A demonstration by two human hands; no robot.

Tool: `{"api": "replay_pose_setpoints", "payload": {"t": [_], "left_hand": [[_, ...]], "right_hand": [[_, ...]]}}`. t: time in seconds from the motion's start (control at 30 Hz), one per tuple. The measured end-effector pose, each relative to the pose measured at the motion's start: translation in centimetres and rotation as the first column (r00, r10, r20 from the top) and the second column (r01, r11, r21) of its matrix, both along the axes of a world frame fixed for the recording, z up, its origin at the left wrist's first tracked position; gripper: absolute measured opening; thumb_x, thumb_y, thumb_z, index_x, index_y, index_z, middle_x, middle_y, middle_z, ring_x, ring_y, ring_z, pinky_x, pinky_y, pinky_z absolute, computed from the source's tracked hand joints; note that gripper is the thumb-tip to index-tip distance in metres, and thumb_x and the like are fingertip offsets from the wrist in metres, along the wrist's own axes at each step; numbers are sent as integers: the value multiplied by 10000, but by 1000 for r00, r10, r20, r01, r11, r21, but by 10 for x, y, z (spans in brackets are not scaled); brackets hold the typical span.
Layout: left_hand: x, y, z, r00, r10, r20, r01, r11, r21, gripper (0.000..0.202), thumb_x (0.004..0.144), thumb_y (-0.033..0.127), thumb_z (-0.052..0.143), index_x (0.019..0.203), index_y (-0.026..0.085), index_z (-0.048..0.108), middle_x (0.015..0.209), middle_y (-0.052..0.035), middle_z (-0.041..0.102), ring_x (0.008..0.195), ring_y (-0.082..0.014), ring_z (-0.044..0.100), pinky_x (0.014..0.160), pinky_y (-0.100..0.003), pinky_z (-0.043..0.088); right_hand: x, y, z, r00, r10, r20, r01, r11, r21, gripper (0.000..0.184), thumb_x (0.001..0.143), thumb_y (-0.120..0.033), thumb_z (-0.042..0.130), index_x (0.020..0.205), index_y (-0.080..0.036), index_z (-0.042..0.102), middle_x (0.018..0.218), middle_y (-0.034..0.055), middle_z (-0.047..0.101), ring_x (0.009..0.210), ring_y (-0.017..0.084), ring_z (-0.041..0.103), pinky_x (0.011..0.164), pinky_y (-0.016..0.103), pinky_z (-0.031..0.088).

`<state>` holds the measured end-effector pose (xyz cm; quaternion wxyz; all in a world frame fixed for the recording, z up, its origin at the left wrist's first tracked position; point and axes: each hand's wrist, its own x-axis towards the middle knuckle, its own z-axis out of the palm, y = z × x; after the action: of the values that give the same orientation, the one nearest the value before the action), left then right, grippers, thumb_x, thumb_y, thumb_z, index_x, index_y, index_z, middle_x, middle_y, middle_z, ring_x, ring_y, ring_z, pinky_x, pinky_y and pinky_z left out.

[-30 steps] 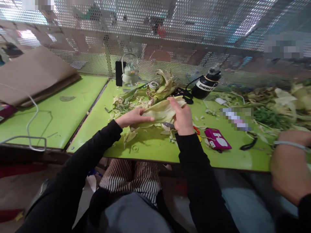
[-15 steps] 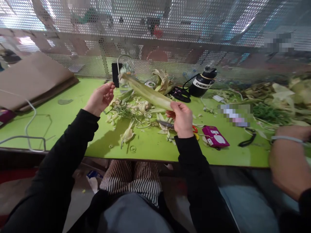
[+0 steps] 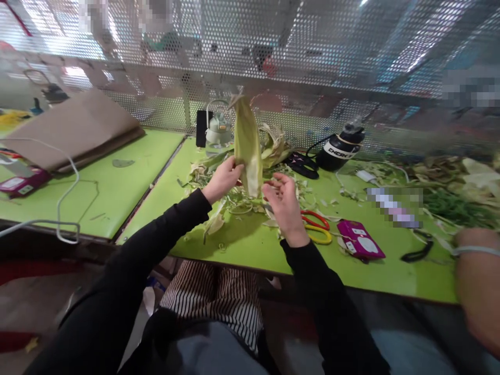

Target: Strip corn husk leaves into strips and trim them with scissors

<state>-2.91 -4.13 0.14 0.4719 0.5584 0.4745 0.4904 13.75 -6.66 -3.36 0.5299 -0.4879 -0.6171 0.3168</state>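
Head: two hands (image 3: 223,179) (image 3: 286,204), one husk (image 3: 248,140)

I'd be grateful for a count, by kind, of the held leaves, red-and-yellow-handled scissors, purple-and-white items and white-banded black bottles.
Leaf in the left hand: 1
Scissors: 1
Purple-and-white items: 2
Black bottle: 1
Total: 5

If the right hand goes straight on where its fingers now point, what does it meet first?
Probably the lower part of the pale green leaf that the left hand holds; the gap from the right hand is unclear.
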Motion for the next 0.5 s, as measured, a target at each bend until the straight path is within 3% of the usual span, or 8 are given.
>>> {"api": "replay_pose_setpoints", "payload": {"t": [0.07,0.17,0.27,0.33,0.4,0.5], "left_hand": [[-1,4,-7,991,-53,-126,56,998,21,61,878,119,531,859,144,584,796,-32,620,645,-114,563,594,-229,464],[1,2,-17,960,-106,-259,132,987,87,40,796,123,604,773,157,602,691,-3,600,626,-118,537,614,-226,444],[4,1,-19,949,-29,-314,90,979,181,109,751,117,610,850,161,622,769,-18,644,671,-136,554,659,-245,450],[4,3,-16,946,29,-323,46,974,224,183,742,114,608,919,157,617,806,-23,651,679,-137,554,672,-253,450],[2,6,-13,965,-24,-262,73,981,180,190,753,90,579,929,152,610,778,-13,634,659,-126,545,663,-249,451],[-3,12,-13,975,-215,47,218,973,-74,183,791,37,490,884,141,609,745,-8,613,638,-105,560,661,-245,479]], "right_hand": [[3,4,9,995,-30,91,29,1000,5,620,735,-584,734,1193,-237,503,1125,100,651,940,230,655,773,373,563],[3,17,17,955,-108,277,95,994,61,441,738,-550,726,995,-221,582,959,94,695,852,260,658,767,402,542],[-1,29,16,911,-178,372,128,979,156,254,791,-463,668,862,-231,593,831,94,702,820,286,658,760,409,518],[-1,35,11,914,-190,359,136,976,171,238,758,-433,698,845,-237,594,813,91,704,804,291,655,729,402,511],[2,41,7,936,-175,304,137,980,142,272,714,-426,738,839,-233,593,806,80,705,774,279,648,703,393,504],[9,46,3,977,-127,169,110,988,105,240,766,-447,675,802,-225,593,779,45,695,711,223,623,681,357,488]]}}
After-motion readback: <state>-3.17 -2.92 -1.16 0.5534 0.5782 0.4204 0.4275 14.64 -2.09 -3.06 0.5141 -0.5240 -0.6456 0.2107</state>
